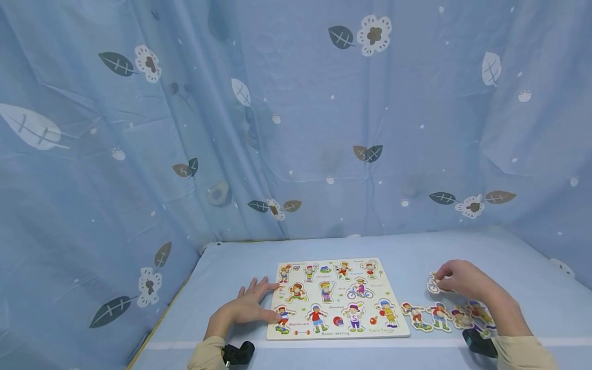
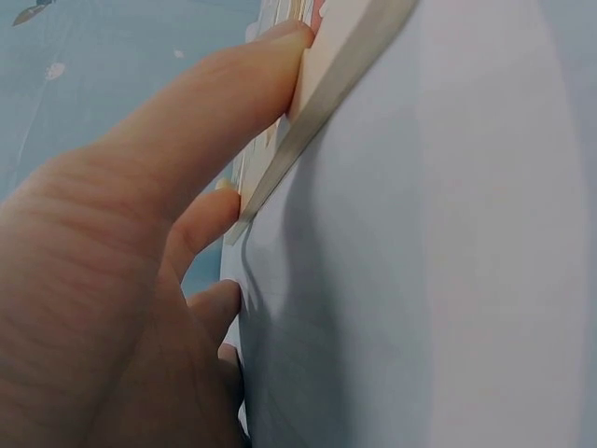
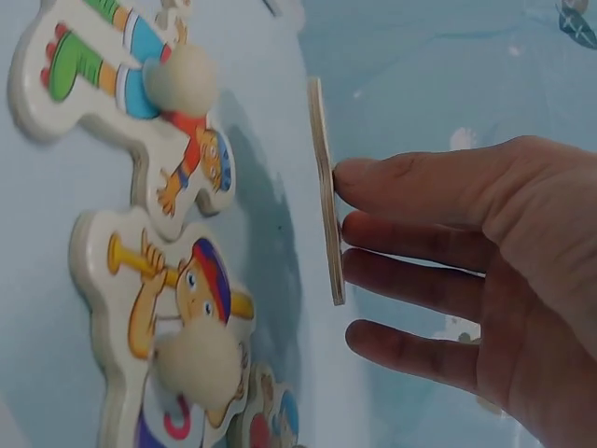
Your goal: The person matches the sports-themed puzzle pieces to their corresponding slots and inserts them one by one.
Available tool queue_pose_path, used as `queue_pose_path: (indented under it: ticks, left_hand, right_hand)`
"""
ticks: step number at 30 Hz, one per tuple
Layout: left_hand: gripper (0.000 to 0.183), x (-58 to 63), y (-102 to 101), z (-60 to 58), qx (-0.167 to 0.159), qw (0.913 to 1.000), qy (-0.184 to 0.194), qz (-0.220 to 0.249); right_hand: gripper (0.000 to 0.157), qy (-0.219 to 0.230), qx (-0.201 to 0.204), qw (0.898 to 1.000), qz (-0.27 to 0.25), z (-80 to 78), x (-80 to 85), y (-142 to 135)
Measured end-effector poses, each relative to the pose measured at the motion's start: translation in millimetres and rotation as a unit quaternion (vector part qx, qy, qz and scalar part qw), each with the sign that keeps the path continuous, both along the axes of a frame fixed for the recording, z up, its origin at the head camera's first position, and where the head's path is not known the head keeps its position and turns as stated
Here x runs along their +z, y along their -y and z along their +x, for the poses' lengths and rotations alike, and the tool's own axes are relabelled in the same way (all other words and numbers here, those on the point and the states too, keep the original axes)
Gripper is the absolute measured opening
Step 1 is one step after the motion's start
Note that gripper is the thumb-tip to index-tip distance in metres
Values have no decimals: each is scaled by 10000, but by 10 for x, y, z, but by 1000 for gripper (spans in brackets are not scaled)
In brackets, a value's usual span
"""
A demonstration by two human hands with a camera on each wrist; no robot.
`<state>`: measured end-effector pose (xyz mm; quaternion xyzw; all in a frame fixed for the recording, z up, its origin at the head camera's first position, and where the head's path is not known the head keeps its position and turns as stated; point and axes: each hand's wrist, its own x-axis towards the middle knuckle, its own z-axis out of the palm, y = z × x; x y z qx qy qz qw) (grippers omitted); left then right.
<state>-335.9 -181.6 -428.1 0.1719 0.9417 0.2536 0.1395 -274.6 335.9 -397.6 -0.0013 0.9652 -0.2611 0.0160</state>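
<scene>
1. A person's right hand (image 1: 466, 279) pinches the bicycle piece (image 1: 433, 286) between thumb and fingertips, right of the board (image 1: 312, 302) and beyond a row of loose pieces.
2. Seen edge-on from the right wrist, that flat piece meets the fingertips; their exact grip is partly hidden.
3. The left hand (image 1: 247, 304) spreads its fingers apart at the board's left edge, thumb resting on the near corner area and index finger touching farther up.
4. The board lies flat on the pale blue table (image 1: 356, 355), covered with printed sports figures.
5. Just beside its near right corner lie a skateboarder (image 1: 418, 319), a skater (image 1: 440, 318) and a batter (image 1: 461, 318), the latter two showing round wooden knobs.
6. A flowered blue curtain (image 1: 296, 92) hangs behind.
</scene>
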Motion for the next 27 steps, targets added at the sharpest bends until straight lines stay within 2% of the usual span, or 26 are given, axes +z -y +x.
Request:
queue_pose_path:
  ticks: [12, 19, 27]
  left_hand:
    - [87, 29, 51, 8, 121, 9999, 7, 4]
    - [89, 14, -8, -3, -49, 10000, 35, 49]
    - [87, 16, -16, 21, 6, 10000, -32, 13]
  right_hand:
    - [13, -508, 424, 9972, 344, -106, 84, 395]
    - [6, -766, 690, 9935, 475, -118, 141, 661]
    - [4, -902, 910, 9901, 565, -196, 176, 1078]
